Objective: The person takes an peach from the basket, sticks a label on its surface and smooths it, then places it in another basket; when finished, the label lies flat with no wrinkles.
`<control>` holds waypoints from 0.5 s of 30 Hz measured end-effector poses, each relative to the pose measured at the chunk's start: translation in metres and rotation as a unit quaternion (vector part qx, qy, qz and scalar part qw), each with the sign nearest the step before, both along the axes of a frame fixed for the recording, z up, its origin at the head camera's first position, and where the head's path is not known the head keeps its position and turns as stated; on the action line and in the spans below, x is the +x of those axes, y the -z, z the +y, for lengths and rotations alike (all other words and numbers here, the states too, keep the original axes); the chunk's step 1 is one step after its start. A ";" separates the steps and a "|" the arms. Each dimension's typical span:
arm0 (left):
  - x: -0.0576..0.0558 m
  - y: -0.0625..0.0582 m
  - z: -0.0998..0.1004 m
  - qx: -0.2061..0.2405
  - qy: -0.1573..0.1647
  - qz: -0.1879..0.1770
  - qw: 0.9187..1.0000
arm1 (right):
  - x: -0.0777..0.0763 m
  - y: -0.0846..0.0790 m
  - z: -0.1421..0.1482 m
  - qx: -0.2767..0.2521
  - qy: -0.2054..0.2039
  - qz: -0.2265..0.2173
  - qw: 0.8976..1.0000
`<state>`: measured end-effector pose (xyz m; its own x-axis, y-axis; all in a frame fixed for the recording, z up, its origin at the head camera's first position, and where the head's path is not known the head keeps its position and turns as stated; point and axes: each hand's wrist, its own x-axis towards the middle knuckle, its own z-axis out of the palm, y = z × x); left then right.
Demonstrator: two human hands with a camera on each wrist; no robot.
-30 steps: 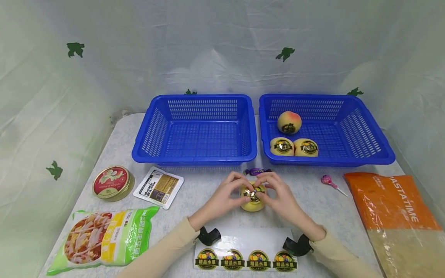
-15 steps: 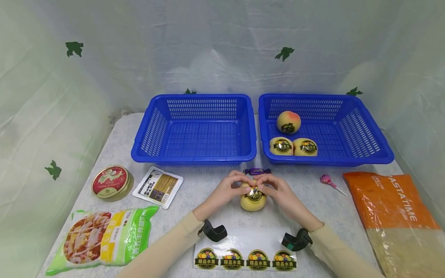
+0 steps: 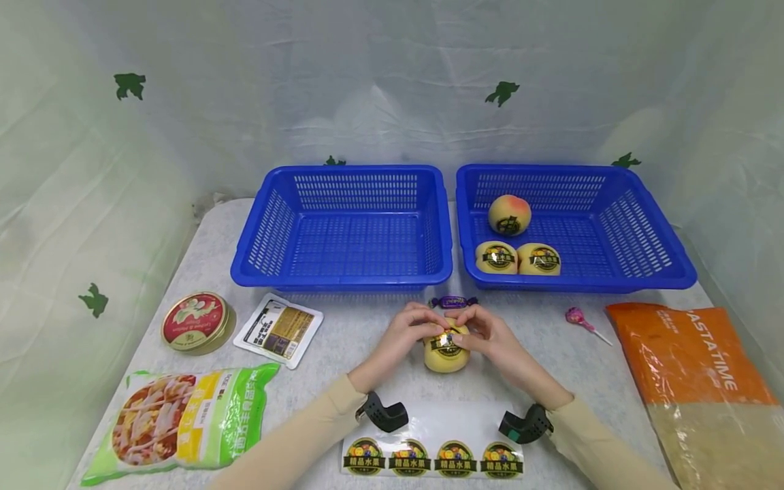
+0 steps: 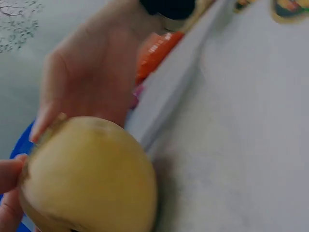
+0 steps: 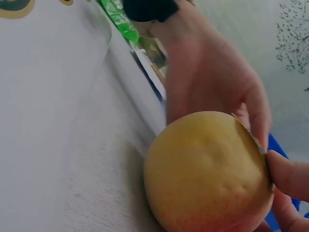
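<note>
A yellow peach (image 3: pixel 446 363) sits on the table between both hands, a black and gold fruit sticker (image 3: pixel 446 345) on its upper side. My left hand (image 3: pixel 408 333) holds the peach from the left, thumb and fingertips at the sticker's edge. From the right, my right hand (image 3: pixel 495 342) grips it the same way, thumb lying on the sticker. The left wrist view shows the smooth yellow underside of the peach (image 4: pixel 96 174) at close range. A reddish blush tints the lower part of the peach (image 5: pixel 207 169) in the right wrist view.
A sheet with several stickers (image 3: pixel 433 458) lies in front. Behind stand a blue basket (image 3: pixel 343 280) and another blue basket (image 3: pixel 588 282) holding three stickered peaches. Around lie a purple candy (image 3: pixel 453 302), lollipop (image 3: pixel 576 316), orange bag (image 3: pixel 704 361), green bag (image 3: pixel 184 418), round tin (image 3: pixel 197 323) and flat pouch (image 3: pixel 280 330).
The fingers have shifted over the sticker, which lies flatter against the peach than a second ago. The left wrist has moved slightly right; the peach stays in place.
</note>
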<state>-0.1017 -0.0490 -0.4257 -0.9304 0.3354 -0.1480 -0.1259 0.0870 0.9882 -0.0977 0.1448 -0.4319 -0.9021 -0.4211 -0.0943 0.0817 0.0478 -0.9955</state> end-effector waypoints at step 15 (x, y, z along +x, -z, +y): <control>0.010 -0.022 -0.013 -0.040 0.131 0.027 0.990 | 0.003 0.003 0.002 0.013 -0.035 0.050 0.998</control>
